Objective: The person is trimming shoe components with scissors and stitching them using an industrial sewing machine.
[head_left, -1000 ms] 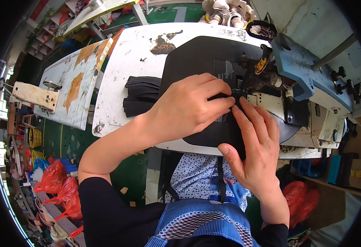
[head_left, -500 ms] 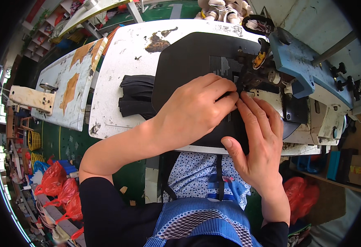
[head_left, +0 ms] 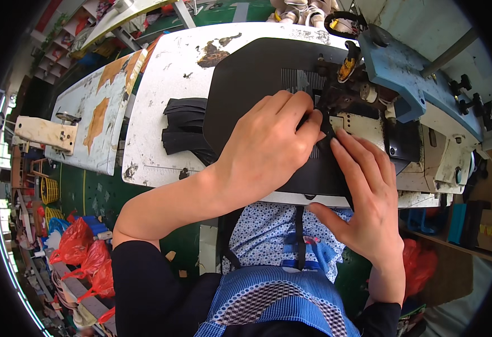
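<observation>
A sewing machine with a blue arm stands at the right, its dark needle parts just beyond my fingertips. My left hand is closed in a pinch beside the needle area, apparently on the edge of a black strip; the curled fingers partly hide the grip. My right hand lies with fingers stretched out and thumb apart, its fingertips on the strip and the pale metal plate. The strip hardly stands out from the black work plate under it.
A stack of black strips lies on the worn white table, left of the work plate. Another table with a machine part is at far left. Red plastic bags sit lower left. Pale shoe-like pieces are piled behind.
My right hand has shifted slightly right and its thumb is lower. My left hand has turned a little, its fingertips drawing slightly left, apart from the right hand's. The view has shifted slightly.
</observation>
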Demonstrator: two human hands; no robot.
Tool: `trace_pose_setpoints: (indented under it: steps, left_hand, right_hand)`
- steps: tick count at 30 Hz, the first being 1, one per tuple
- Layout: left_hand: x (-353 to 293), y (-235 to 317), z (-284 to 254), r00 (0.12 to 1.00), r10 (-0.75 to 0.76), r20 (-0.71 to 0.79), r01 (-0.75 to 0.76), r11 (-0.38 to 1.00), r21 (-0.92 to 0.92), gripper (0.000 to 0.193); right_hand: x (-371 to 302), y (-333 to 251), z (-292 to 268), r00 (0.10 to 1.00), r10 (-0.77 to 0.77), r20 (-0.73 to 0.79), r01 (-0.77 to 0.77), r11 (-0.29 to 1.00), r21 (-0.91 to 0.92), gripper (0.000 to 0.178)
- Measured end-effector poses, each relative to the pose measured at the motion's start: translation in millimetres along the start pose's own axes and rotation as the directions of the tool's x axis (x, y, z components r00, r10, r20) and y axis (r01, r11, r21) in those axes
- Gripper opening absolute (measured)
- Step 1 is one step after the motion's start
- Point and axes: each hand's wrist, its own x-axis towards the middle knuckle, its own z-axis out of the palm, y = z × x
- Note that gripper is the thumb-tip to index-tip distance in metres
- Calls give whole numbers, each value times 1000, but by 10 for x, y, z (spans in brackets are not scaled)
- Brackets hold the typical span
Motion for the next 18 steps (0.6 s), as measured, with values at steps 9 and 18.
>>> trace_pose_setpoints:
  steps: [9, 18]
  left_hand:
    - [-5, 31, -51, 998, -57, -17, 58, 998, 19, 24]
    - [59, -39, 27, 992, -91, -88, 97, 994, 55, 19]
  right_hand:
    - [-218, 186, 58, 959, -45, -280, 86, 987, 135, 38]
    - [-75, 203, 159, 923, -99, -372, 117, 993, 26, 39]
